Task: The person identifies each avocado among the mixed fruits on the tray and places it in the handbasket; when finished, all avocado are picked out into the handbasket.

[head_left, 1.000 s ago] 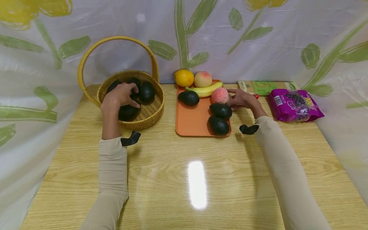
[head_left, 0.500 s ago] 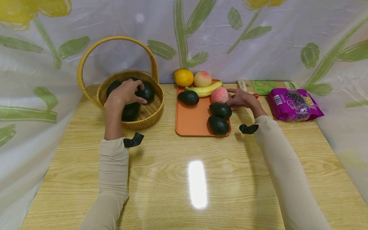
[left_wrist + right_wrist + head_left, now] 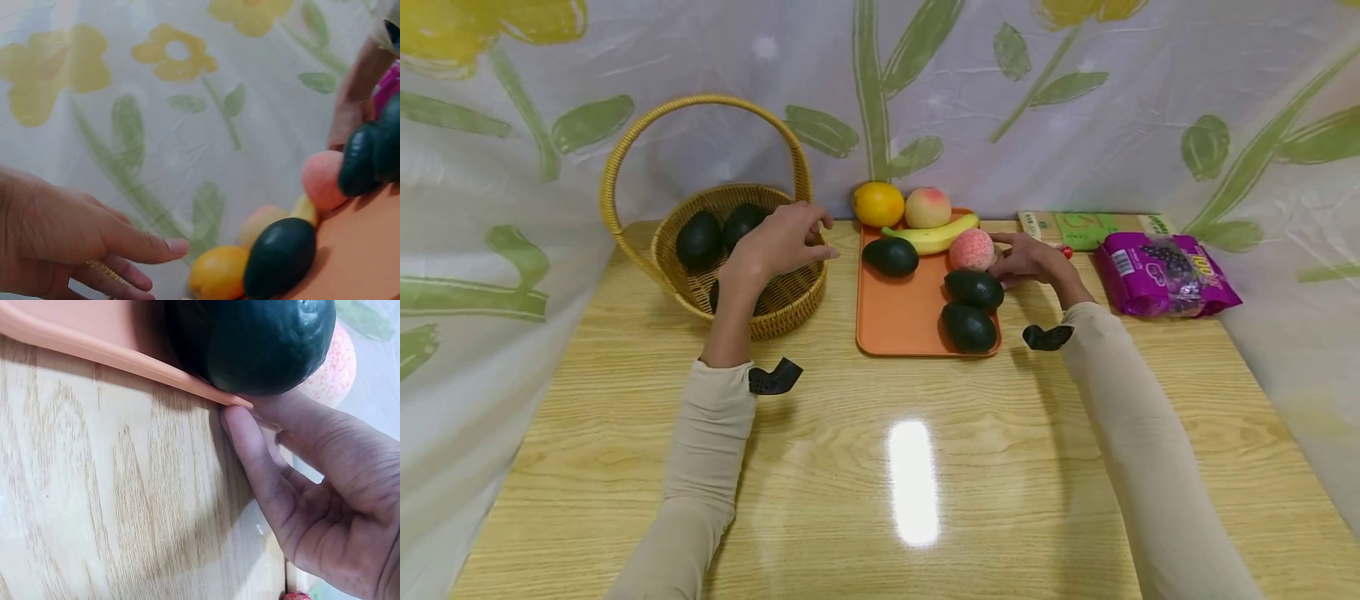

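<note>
Backed by a flower-painted cloth (image 3: 737, 50), with a streak of glare on a pale wood worktop (image 3: 985, 467). Set near the cloth: an orange tray (image 3: 902, 312) bearing a banana (image 3: 936, 237), a pink peach (image 3: 972, 250) and three avocados, with a pale peach (image 3: 928, 207) and an orange-yellow fruit (image 3: 879, 204) at the far end. Pinched at its right edge by the right grip (image 3: 1032, 258), fingertips drawn in to about the thickness of the rim. Nothing in the left grip (image 3: 778, 242), thumb and fingers loosely parted, above the right side of a wicker basket (image 3: 793, 315).

Likeliest trouble: rolling fruit, from a tug or tilt at the rim. Most exposed, probably, the front avocado (image 3: 968, 327) and middle avocado (image 3: 973, 289), both rounded and close to the pinched edge. Hard to keep level, too, with support at one side only. Also possible: snagging the basket or knocking the orange-yellow fruit through a careless sweep of the left grip.

Partly hidden beneath the left wrist: a basket avocado (image 3: 713, 296). Impossible to tell whether touching the basket rim with the left grip. Cut off at the bottom of the right wrist view: a small red object (image 3: 296, 595), unidentifiable.
</note>
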Tool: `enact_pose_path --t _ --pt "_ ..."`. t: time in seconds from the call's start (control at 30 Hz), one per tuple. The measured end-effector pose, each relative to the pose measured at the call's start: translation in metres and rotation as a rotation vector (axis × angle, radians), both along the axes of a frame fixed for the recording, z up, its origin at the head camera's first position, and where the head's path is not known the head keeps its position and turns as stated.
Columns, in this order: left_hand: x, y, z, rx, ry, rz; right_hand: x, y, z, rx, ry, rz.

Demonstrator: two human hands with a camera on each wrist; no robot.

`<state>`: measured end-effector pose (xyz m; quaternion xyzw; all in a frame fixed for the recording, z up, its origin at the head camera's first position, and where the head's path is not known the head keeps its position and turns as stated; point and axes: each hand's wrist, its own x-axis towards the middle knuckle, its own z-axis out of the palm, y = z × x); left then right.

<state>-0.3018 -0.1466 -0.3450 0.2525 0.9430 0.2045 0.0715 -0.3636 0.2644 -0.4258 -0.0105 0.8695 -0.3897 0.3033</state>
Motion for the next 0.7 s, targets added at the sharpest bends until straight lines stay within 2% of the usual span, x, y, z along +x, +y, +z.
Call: enact_pose_path --t 0.1,0.23,0.37,0.53,0.7 --pt "0.0 0.013 -0.004 0.01 0.001 -0.01 0.003 -0.003 0.005 -0.003 -0.015 -0.01" --pt "0.001 0.03 -0.01 -0.022 0.017 0.008 0.009 -0.008 0.015 -0.021 -0.03 -0.014" --pt "0.001 0.047 -0.017 -0.045 0.03 -0.005 0.014 -0.01 0.023 -0.029 -0.036 -0.014" --pt "-0.002 0.063 -0.027 -0.043 0.031 -0.053 0.013 -0.009 0.023 -0.028 -0.036 -0.021" --pt "-0.005 0.071 -0.039 -0.048 0.053 -0.067 0.008 -0.007 0.016 -0.027 -0.037 -0.024"
